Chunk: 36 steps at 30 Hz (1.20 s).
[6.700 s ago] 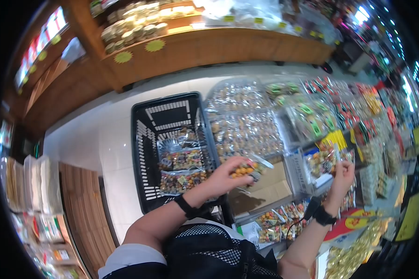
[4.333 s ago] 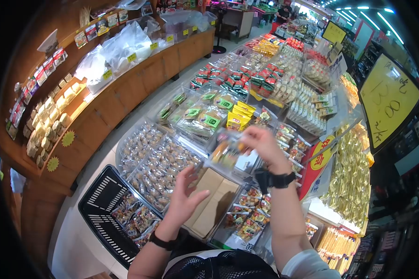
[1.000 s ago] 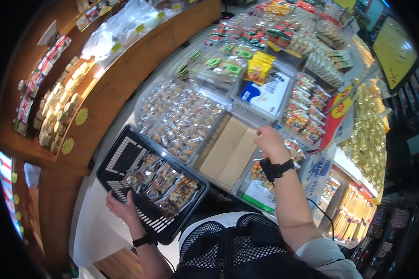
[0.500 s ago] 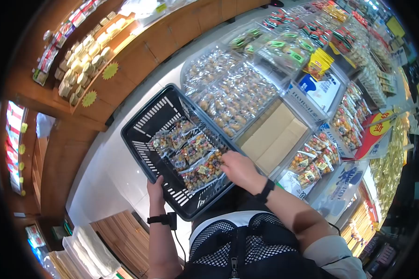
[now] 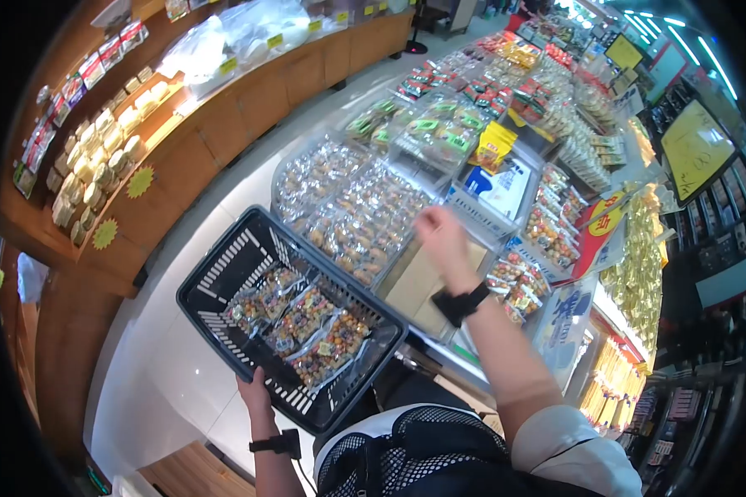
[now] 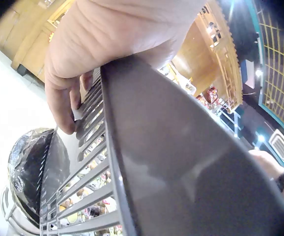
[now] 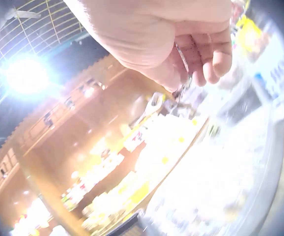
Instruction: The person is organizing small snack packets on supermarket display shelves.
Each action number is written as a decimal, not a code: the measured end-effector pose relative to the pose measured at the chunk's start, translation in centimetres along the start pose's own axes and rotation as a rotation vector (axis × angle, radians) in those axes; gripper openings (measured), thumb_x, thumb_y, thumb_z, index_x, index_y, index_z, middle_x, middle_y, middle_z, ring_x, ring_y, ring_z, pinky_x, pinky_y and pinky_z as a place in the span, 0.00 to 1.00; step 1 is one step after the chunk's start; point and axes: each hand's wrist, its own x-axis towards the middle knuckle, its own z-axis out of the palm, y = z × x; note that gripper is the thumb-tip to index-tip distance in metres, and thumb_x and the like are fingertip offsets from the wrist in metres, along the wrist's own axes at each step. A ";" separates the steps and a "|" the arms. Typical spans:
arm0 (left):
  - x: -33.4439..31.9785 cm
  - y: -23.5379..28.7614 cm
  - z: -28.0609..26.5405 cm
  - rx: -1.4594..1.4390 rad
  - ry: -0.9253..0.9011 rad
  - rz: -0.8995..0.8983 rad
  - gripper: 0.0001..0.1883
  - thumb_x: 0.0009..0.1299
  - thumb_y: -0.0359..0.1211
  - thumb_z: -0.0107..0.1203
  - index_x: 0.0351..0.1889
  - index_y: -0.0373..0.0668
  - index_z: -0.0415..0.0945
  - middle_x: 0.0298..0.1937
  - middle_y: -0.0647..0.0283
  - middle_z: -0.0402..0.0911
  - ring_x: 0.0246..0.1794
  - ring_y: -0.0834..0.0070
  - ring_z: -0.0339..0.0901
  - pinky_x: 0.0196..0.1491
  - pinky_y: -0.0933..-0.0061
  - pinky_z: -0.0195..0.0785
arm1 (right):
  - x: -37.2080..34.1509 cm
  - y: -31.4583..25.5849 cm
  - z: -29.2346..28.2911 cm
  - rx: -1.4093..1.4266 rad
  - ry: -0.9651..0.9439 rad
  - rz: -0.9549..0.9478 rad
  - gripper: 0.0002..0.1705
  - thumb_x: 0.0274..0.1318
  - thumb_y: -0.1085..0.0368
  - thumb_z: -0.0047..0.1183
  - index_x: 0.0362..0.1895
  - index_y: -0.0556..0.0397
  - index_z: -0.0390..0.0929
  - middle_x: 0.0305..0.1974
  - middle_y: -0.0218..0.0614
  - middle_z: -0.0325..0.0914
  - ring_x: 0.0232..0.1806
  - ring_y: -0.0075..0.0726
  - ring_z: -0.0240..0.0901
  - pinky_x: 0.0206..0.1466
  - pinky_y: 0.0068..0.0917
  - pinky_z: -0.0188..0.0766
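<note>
A black slatted shopping basket (image 5: 286, 234) holds several clear packets of mixed, bead-like snacks (image 5: 327, 344). My left hand (image 5: 257, 396) grips the basket's rim at its near left side. In the left wrist view the fingers of the left hand (image 6: 112, 39) hook over the rim (image 6: 161, 137), their tips down at the slats. My right hand (image 5: 446, 240) is raised over the cardboard-lined bin (image 5: 410, 286), right of the basket. In the right wrist view, the right hand (image 7: 181, 39) has loosely bent fingers and nothing clearly held in them.
Clear trays of wrapped snacks (image 5: 365, 215) border the basket's far side. Beyond the bin are a blue-and-white box (image 5: 499, 186), yellow packets (image 5: 495, 147) and more snack packets (image 5: 515, 284). A wooden counter (image 5: 249, 128) curves along the left, past the pale tiled floor (image 5: 166, 331).
Earlier each hand held a snack packet in turn. My left hand has since taken the basket's rim. Half a second ago my right hand was at the packets in the basket; now it is over the bin.
</note>
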 end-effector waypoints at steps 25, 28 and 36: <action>-8.0 17.4 15.0 0.588 0.200 0.617 0.29 0.61 0.25 0.62 0.61 0.37 0.65 0.60 0.54 0.66 0.61 0.63 0.66 0.61 0.61 0.62 | 21.8 15.9 -18.4 -0.113 -0.102 0.014 0.13 0.46 0.68 0.65 0.27 0.56 0.72 0.24 0.35 0.76 0.25 0.33 0.73 0.31 0.32 0.70; -10.7 21.1 23.6 0.199 -0.324 0.449 0.29 0.62 0.21 0.58 0.63 0.40 0.64 0.57 0.60 0.70 0.59 0.69 0.68 0.56 0.68 0.69 | 19.4 8.6 -21.1 0.221 -0.307 0.086 0.12 0.49 0.69 0.64 0.27 0.55 0.71 0.23 0.28 0.72 0.24 0.19 0.68 0.26 0.23 0.65; -16.8 23.4 35.7 -0.038 -0.924 0.229 0.26 0.69 0.26 0.58 0.63 0.37 0.62 0.61 0.55 0.71 0.60 0.65 0.73 0.60 0.63 0.70 | 12.1 3.1 -14.6 0.310 -0.854 -0.268 0.11 0.48 0.65 0.59 0.25 0.56 0.69 0.22 0.40 0.70 0.25 0.38 0.67 0.30 0.35 0.63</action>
